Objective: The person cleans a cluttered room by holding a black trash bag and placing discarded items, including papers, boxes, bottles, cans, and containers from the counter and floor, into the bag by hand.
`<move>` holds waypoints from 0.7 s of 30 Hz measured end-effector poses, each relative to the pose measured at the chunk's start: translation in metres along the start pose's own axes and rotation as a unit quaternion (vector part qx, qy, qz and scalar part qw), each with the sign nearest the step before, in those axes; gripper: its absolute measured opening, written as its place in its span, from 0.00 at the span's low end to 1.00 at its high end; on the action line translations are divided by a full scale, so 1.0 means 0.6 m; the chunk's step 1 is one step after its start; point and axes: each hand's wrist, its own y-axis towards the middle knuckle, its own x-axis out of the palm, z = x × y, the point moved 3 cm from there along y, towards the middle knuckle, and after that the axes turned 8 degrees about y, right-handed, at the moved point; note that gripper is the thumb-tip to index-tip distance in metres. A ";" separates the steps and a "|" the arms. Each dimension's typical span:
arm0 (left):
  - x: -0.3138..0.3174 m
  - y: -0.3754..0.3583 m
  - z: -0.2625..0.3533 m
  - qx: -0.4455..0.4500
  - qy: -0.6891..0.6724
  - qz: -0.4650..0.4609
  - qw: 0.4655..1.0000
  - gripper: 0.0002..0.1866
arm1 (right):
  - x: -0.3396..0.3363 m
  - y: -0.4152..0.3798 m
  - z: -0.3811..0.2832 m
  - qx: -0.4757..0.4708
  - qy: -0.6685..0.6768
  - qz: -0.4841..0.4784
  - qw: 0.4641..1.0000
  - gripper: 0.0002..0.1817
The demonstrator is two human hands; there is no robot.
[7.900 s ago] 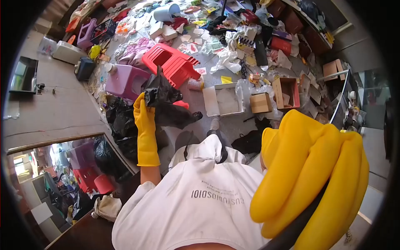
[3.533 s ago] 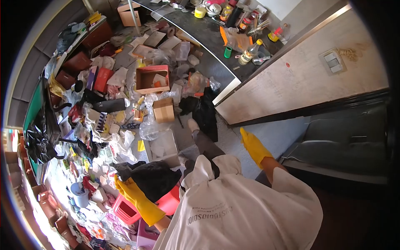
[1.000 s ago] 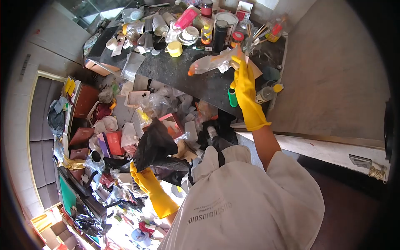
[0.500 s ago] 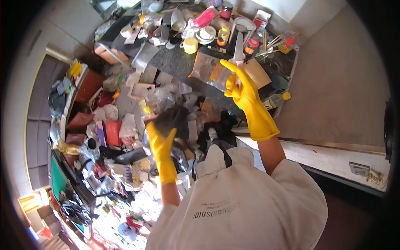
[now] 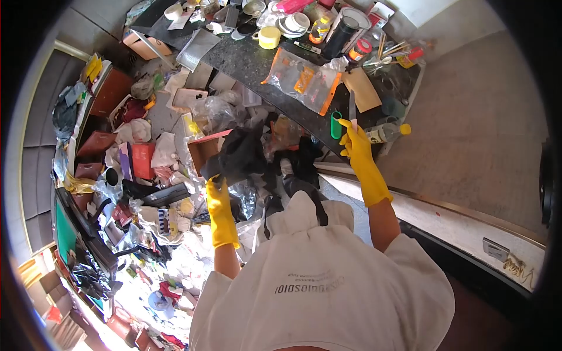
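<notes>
So I'm wearing yellow gloves and both hands are busy. My right fingers (image 5: 351, 139) are closing around the pale handle of a knife (image 5: 352, 108), up over the near edge of the dark desk (image 5: 246, 67). The blade is pointing away from me and showing against a piece of brown card (image 5: 363, 90); can't tell if they're actually touching. A green tube (image 5: 336, 125) is sitting just left of the knife, and a clear bottle (image 5: 381, 133) with a yellow cap is lying on its side to the right.

Past those, a see-through bag (image 5: 301, 85) with orange edges is lying flat on the desk, and farther back a yellow cup (image 5: 268, 37), a black canister (image 5: 339, 38) and a red-lidded jar (image 5: 359, 50) are crowding together.

Meanwhile my left fingers (image 5: 215, 186) are pinching a black bag (image 5: 243, 153) lower down, apart from the desk. It's hanging bunched over the messy floor (image 5: 168, 117) and partly hiding a red-edged box (image 5: 205, 152).
</notes>
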 end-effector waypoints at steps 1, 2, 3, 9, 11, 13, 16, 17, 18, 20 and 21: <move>-0.009 -0.001 -0.010 -0.061 -0.110 -0.011 0.992 0.12 | 0.006 0.001 -0.003 0.020 -0.004 0.035 0.999 0.24; -0.025 0.001 -0.022 -0.110 -0.123 -0.036 0.986 0.11 | -0.004 0.021 0.009 0.026 0.015 0.033 0.999 0.25; -0.054 0.002 0.002 -0.078 -0.125 -0.016 0.989 0.11 | -0.022 0.051 0.033 0.031 0.035 0.031 0.998 0.25; -0.110 -0.023 -0.032 0.002 -0.103 0.143 0.984 0.15 | -0.062 0.148 0.031 -0.018 -0.050 0.141 0.989 0.27; -0.128 -0.037 0.005 -0.040 -0.094 0.152 0.983 0.13 | -0.079 0.200 0.051 -0.067 -0.100 0.171 0.978 0.28; -0.146 -0.050 0.067 -0.069 -0.110 0.162 0.978 0.13 | -0.091 0.215 0.033 -0.160 -0.391 0.216 0.880 0.29; -0.142 -0.066 0.030 -0.071 -0.043 0.187 0.979 0.12 | -0.078 0.216 0.034 -0.208 -0.413 0.274 0.843 0.27; -0.142 -0.072 0.021 -0.044 0.026 0.212 0.976 0.13 | -0.085 0.247 0.047 -0.244 -0.415 0.294 0.826 0.26; -0.146 -0.077 0.019 -0.044 0.065 0.208 0.975 0.13 | -0.084 0.259 0.030 -0.222 -0.419 0.301 0.827 0.26; -0.150 -0.087 0.020 -0.044 0.143 0.199 0.969 0.14 | -0.077 0.279 -0.019 -0.178 -0.429 0.314 0.828 0.26; -0.153 -0.092 0.026 -0.092 0.087 0.158 0.979 0.18 | -0.089 0.326 -0.002 -0.291 -0.478 0.386 0.733 0.30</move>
